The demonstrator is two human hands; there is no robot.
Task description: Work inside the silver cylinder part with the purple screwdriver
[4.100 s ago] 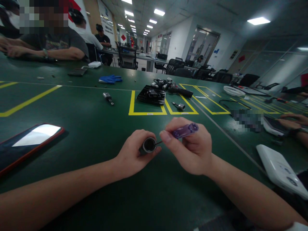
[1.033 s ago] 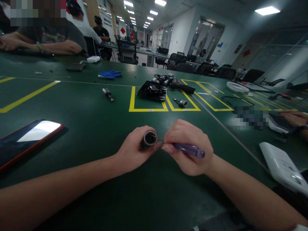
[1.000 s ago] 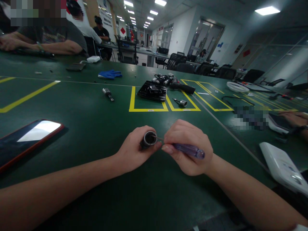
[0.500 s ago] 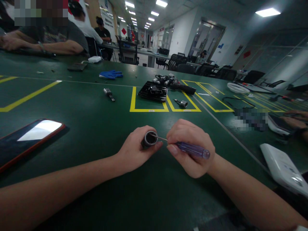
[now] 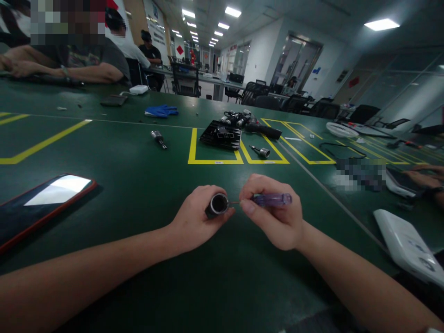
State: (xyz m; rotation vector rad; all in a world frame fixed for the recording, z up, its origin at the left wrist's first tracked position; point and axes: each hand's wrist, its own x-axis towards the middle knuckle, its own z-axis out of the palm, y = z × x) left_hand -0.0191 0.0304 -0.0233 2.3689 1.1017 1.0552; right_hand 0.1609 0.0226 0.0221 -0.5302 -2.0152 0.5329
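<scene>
I am observing the left hand (image 5: 194,219) gripping a dark metal cylinder (image 5: 217,205) low over the green surface (image 5: 138,185); the right hand (image 5: 277,217) is holding a purple screwdriver (image 5: 272,200), tip at the cylinder's open end.

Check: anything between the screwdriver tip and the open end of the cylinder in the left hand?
Nothing visible. The left hand grips the cylinder with its open end clear; the right hand holds the screwdriver, whose thin shaft runs straight to the rim. The fingers sit beside that line, not across it.
</scene>
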